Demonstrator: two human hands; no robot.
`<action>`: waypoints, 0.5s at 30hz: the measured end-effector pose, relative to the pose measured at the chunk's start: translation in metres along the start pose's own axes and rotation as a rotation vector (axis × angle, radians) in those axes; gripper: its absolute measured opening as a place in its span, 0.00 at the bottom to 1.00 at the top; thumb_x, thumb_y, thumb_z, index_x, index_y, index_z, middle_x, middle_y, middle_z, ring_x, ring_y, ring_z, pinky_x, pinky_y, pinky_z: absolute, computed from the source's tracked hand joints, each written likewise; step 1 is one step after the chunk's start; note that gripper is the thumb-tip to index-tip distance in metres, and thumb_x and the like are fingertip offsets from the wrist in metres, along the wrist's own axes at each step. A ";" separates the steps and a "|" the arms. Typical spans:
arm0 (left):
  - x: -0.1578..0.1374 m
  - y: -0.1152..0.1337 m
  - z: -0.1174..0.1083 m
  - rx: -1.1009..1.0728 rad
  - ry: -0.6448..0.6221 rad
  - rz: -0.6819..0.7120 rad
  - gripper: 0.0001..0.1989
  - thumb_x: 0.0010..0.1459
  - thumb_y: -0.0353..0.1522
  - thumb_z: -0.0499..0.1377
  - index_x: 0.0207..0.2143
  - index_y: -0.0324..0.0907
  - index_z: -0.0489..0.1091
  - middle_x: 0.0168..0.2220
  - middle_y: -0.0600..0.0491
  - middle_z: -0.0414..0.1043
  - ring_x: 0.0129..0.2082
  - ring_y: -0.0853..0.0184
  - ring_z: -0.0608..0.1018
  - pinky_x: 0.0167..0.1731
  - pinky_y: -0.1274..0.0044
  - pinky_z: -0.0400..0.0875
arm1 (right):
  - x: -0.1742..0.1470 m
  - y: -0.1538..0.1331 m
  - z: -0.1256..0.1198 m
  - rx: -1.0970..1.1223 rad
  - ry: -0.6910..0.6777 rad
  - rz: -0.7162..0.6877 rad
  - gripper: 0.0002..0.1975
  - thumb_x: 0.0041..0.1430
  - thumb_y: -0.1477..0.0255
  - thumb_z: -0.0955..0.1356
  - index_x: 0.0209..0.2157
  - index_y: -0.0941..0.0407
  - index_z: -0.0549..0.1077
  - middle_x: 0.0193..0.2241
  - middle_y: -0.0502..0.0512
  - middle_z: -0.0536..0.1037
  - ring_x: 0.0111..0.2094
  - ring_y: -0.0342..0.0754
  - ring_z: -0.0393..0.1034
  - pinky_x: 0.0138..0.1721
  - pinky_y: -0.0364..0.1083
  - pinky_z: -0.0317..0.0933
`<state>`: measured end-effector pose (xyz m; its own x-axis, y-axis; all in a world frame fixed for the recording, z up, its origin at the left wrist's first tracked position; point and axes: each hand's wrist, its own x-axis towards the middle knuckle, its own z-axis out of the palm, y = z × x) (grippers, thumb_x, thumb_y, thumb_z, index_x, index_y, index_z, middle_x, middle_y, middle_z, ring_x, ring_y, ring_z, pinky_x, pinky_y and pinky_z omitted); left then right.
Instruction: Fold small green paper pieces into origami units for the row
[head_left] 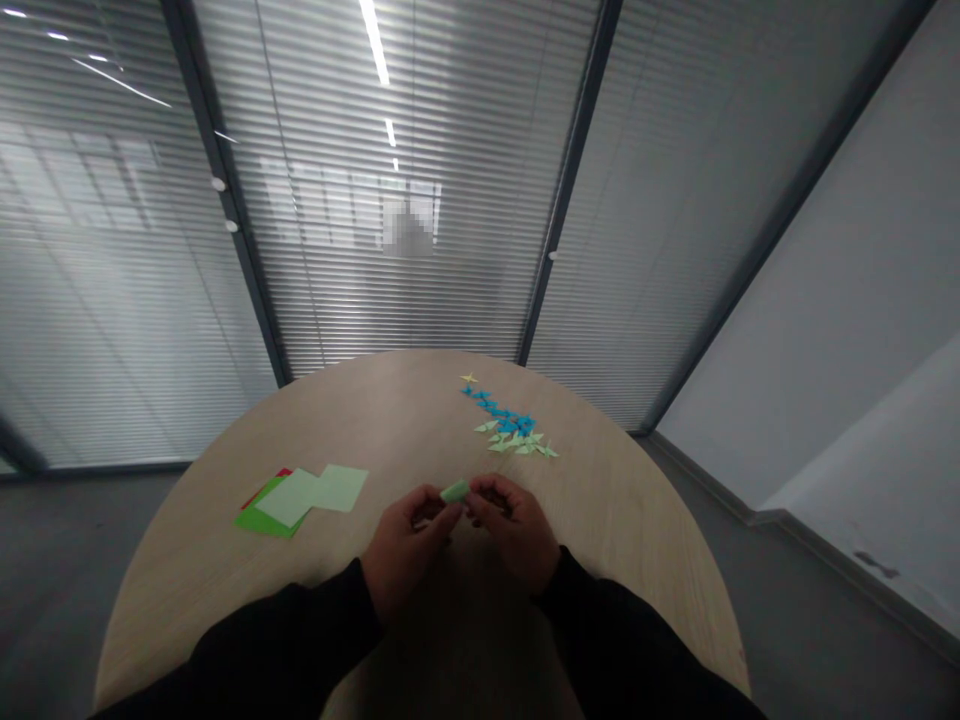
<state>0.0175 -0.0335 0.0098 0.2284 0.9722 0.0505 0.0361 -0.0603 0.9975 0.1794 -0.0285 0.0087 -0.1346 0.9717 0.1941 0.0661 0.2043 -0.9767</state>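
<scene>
On the round table (652, 580) the work in hand appeared to be folding small paper figures, and a midway fold seemed the likely step. The folded paper (454, 491), a narrow pale green piece, was held just above the table's middle. The left hand (405, 545) pinched it between thumb and fingers; the right hand (521, 530) came close alongside, its fingertips closed at the paper's right end. Its exact creases were too small to tell.

On the table's left part lay pale green sheets (289, 498), overlapping a bright green sheet (268, 523) and a red sheet (284, 471). Right of the table's centre, toward its far edge, lay pointed pale green figures (529, 443), blue figures (517, 425) and a yellow figure (469, 378). The next move probably called for lined-up edges and a firm press along the crease.
</scene>
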 end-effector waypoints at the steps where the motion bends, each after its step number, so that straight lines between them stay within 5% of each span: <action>1: 0.000 0.000 0.000 0.020 0.008 -0.005 0.18 0.53 0.46 0.61 0.33 0.39 0.72 0.29 0.52 0.74 0.27 0.67 0.74 0.29 0.76 0.69 | 0.000 -0.001 -0.001 -0.025 -0.007 0.006 0.09 0.56 0.65 0.68 0.33 0.56 0.71 0.28 0.51 0.74 0.28 0.44 0.69 0.31 0.44 0.64; 7: 0.000 -0.001 -0.004 0.146 0.044 0.043 0.18 0.54 0.46 0.61 0.32 0.40 0.74 0.28 0.50 0.76 0.29 0.65 0.76 0.29 0.75 0.69 | 0.000 -0.001 -0.003 -0.209 -0.022 -0.042 0.07 0.55 0.67 0.67 0.31 0.57 0.72 0.26 0.51 0.73 0.26 0.43 0.68 0.28 0.43 0.62; 11: 0.002 -0.004 -0.004 0.027 0.034 0.036 0.18 0.54 0.46 0.61 0.32 0.38 0.73 0.31 0.49 0.76 0.30 0.64 0.76 0.33 0.73 0.71 | 0.000 0.004 0.001 -0.168 0.081 -0.069 0.13 0.53 0.67 0.71 0.39 0.56 0.70 0.29 0.52 0.75 0.28 0.45 0.71 0.30 0.43 0.65; 15: 0.003 -0.004 -0.003 -0.063 0.037 -0.017 0.20 0.52 0.47 0.62 0.34 0.38 0.73 0.31 0.49 0.76 0.31 0.64 0.77 0.34 0.73 0.72 | -0.002 0.005 0.004 -0.227 0.116 -0.127 0.09 0.56 0.65 0.70 0.36 0.55 0.71 0.31 0.55 0.78 0.31 0.48 0.74 0.35 0.47 0.68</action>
<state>0.0153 -0.0296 0.0063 0.1925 0.9807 0.0342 -0.0221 -0.0306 0.9993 0.1757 -0.0299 0.0034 -0.0428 0.9411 0.3354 0.2778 0.3336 -0.9008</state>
